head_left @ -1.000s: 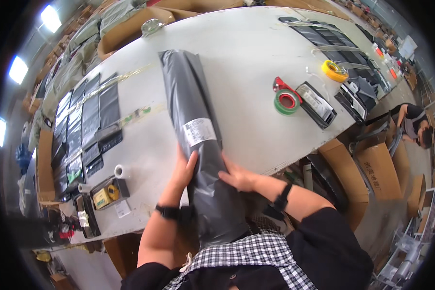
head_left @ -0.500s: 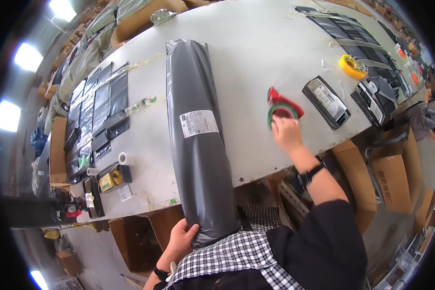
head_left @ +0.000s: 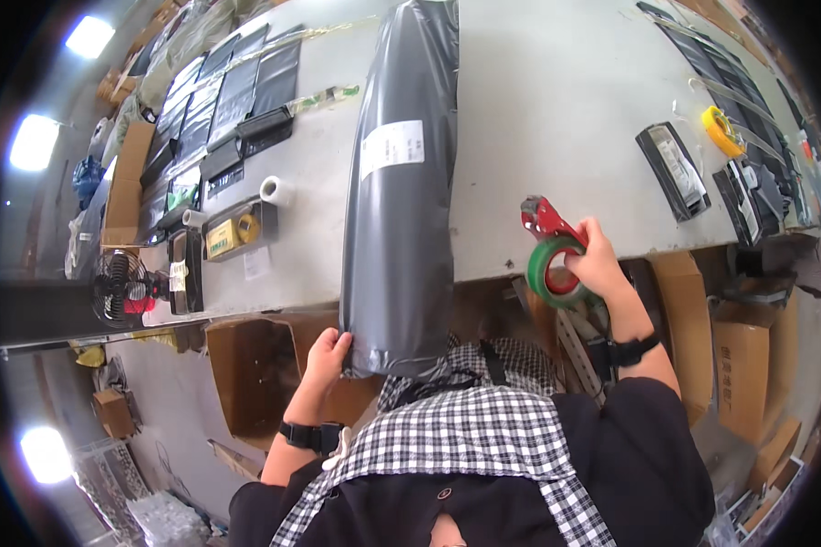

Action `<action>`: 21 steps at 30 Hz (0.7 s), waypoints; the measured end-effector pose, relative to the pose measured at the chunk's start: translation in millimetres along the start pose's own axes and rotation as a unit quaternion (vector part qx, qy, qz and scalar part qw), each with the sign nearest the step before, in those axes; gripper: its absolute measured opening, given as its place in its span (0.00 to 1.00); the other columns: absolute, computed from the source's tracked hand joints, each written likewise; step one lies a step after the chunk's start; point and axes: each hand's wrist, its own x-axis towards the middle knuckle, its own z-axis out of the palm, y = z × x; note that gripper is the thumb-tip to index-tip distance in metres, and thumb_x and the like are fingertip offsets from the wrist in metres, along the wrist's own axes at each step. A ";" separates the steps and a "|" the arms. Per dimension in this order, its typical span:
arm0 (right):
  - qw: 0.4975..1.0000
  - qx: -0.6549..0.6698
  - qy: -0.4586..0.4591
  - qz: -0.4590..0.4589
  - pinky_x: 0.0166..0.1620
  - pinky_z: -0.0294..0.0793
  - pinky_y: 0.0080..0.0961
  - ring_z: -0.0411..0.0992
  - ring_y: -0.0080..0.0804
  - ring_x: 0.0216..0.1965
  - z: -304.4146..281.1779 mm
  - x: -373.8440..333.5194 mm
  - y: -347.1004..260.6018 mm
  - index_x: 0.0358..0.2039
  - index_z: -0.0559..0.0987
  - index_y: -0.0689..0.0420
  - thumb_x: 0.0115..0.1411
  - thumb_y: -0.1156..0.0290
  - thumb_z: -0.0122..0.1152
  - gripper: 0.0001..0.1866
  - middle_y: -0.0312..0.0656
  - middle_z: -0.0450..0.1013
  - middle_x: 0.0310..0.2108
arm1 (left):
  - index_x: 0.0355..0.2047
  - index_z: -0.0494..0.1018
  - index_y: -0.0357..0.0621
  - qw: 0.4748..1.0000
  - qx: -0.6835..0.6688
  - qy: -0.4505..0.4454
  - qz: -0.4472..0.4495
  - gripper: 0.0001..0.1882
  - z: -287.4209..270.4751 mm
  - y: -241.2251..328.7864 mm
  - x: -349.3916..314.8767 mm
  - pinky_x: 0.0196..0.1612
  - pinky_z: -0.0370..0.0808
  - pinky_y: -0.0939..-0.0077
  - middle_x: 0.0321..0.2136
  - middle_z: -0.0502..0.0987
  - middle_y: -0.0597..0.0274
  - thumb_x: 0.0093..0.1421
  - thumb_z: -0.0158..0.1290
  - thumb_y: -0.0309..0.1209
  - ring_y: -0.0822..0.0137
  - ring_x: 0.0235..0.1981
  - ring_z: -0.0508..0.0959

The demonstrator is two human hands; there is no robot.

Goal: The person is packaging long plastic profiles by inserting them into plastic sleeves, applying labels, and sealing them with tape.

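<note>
Ideally, the left hand point(head_left: 323, 361), at the near-left corner of the grey package point(head_left: 400, 228) (finger pinch unclear), steadies it where it overhangs the table point(head_left: 538, 118); the right hand point(head_left: 600, 261), fingers clamped on the red tape dispenser point(head_left: 547, 220), stays level

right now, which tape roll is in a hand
The green roll on the red dispenser, in the right hand; the yellow roll sits on the table, at its right side.

I see a label point(head_left: 392, 148) on the grey bag point(head_left: 397, 251) the left hand point(head_left: 325, 359) touches, dark characters point(head_left: 726, 366) on a carton point(head_left: 746, 387) right of the right hand point(head_left: 597, 262).
</note>
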 end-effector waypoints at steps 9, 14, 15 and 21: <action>0.942 0.277 -0.111 -0.150 0.48 0.68 0.24 0.70 0.29 0.43 25.6 -124.1 -74.3 0.47 0.68 0.60 0.40 0.82 0.62 0.29 0.38 0.69 0.38 | 0.44 0.71 0.38 0.932 -0.145 -0.321 0.090 0.14 40.5 138.7 -22.4 0.43 0.70 0.78 0.41 0.74 0.63 0.65 0.46 0.36 0.74 0.41 0.72; 0.944 0.052 0.026 -0.326 0.37 0.72 0.32 0.71 0.45 0.34 33.0 -153.1 -108.7 0.42 0.70 0.54 0.36 0.77 0.69 0.29 0.45 0.70 0.35 | 0.43 0.72 0.37 0.897 -0.195 -0.397 0.002 0.16 56.3 136.6 -27.0 0.44 0.71 0.80 0.37 0.76 0.63 0.61 0.54 0.37 0.76 0.39 0.73; 0.944 0.040 0.037 -0.325 0.36 0.72 0.34 0.71 0.44 0.32 37.3 -159.3 -104.2 0.42 0.70 0.53 0.34 0.75 0.70 0.30 0.44 0.71 0.32 | 0.41 0.72 0.37 0.895 -0.196 -0.401 -0.016 0.15 56.0 132.9 -29.6 0.42 0.72 0.81 0.35 0.76 0.64 0.60 0.56 0.35 0.77 0.36 0.74; 0.931 0.035 0.002 -0.364 0.34 0.71 0.34 0.70 0.43 0.30 29.9 -166.1 -90.1 0.44 0.70 0.52 0.33 0.76 0.71 0.33 0.42 0.71 0.29 | 0.34 0.73 0.36 0.924 -0.205 -0.323 -0.015 0.07 58.8 115.6 -47.6 0.35 0.74 0.82 0.28 0.77 0.62 0.59 0.56 0.28 0.77 0.29 0.75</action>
